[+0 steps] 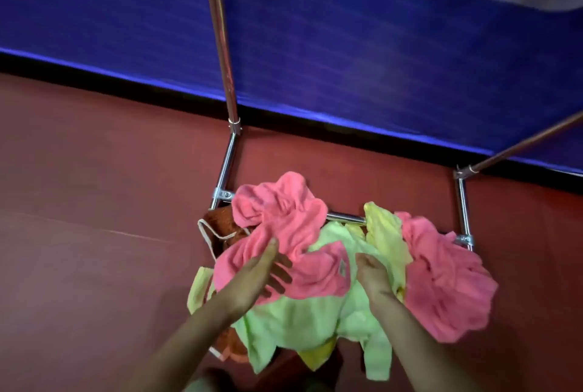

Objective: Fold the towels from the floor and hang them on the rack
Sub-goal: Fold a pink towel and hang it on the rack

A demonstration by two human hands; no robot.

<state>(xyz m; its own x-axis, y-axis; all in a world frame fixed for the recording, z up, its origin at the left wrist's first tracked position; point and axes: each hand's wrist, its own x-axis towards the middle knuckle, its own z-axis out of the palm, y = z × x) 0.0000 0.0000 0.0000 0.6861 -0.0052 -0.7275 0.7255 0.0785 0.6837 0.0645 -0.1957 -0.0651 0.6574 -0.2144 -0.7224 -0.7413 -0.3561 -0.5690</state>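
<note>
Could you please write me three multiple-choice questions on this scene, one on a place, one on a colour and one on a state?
1. Where do the towels lie?
A. On the floor at the foot of the rack
B. On a table
C. Over the top rail

2. What colour is the towel under the left hand?
A. Blue
B. Pink
C. White

3. How is the left hand?
A. Clenched in a fist
B. Out of view
C. Open, fingers straight

Answers:
1 A: the towels are heaped on the floor against the rack's lower bars.
2 B: the hand lies over the pink towel.
3 C: its fingers are stretched out and curl round nothing.
</note>
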